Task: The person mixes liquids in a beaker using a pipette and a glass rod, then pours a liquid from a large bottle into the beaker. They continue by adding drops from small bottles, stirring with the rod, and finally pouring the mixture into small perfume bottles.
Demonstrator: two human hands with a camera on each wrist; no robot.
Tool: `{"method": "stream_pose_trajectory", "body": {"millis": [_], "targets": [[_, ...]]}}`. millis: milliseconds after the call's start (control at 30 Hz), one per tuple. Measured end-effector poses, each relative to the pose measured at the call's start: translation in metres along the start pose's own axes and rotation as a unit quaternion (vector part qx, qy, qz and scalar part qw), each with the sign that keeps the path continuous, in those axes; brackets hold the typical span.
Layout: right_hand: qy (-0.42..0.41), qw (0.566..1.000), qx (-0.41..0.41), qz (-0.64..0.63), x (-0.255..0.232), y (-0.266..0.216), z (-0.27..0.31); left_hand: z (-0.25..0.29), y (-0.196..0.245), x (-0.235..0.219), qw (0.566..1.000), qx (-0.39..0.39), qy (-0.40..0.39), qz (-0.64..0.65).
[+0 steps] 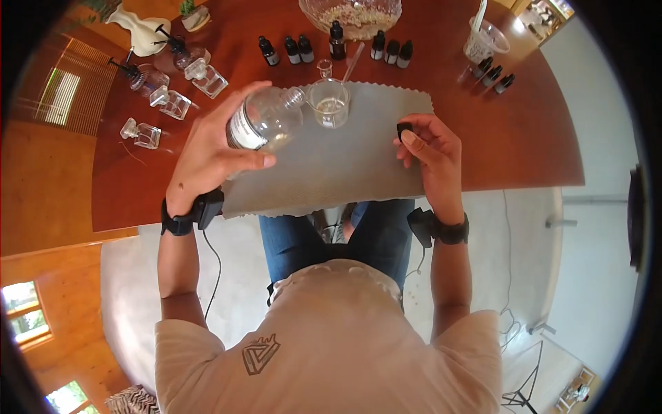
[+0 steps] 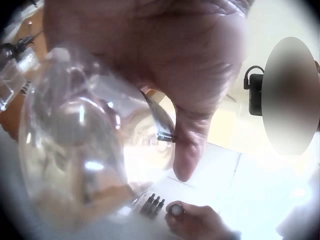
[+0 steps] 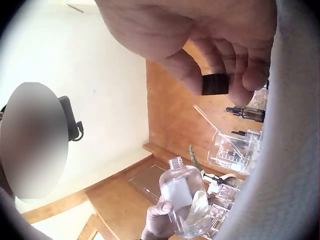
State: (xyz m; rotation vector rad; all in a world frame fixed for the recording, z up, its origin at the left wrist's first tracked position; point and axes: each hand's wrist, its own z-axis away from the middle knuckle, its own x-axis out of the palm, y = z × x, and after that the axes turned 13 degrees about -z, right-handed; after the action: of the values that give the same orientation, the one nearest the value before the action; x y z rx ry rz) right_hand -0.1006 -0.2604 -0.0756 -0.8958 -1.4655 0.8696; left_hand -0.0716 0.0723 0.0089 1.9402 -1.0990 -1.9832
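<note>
My left hand (image 1: 207,152) grips a clear bottle (image 1: 279,117) with a white label, thumb along its near side. The bottle is tilted, its uncapped threaded neck (image 1: 295,96) close to the rim of a glass beaker (image 1: 329,107). A thin clear rod (image 1: 354,62) leans in the beaker, which stands on a grey mat (image 1: 345,165). Over the mat's right side, my right hand (image 1: 439,148) pinches a small black cap (image 1: 405,130) between thumb and fingers. In the right wrist view the cap (image 3: 215,84) shows between the fingertips, and the bottle (image 3: 182,195) appears label outward.
Several small dark dropper bottles (image 1: 336,43) line the back of the table, beside a glass bowl (image 1: 352,17). More lie near a plastic cup (image 1: 486,41) at right. Square glass bottles (image 1: 207,79), pump bottles (image 1: 145,77) and a white vase (image 1: 138,31) stand left.
</note>
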Motion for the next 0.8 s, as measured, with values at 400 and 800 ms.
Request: {"method": "stream_pose_trajectory", "body": {"millis": [400, 800], "targets": [[-0.014, 1.0, -0.014, -0.018, -0.014, 0.013, 0.001, -0.037, -0.003, -0.013, 0.983, -0.014, -0.083, -0.164], [-0.022, 0.999, -0.014, -0.028, -0.015, 0.013, 0.003, -0.052, -0.001, -0.01, 0.978, 0.021, -0.076, -0.194]]}}
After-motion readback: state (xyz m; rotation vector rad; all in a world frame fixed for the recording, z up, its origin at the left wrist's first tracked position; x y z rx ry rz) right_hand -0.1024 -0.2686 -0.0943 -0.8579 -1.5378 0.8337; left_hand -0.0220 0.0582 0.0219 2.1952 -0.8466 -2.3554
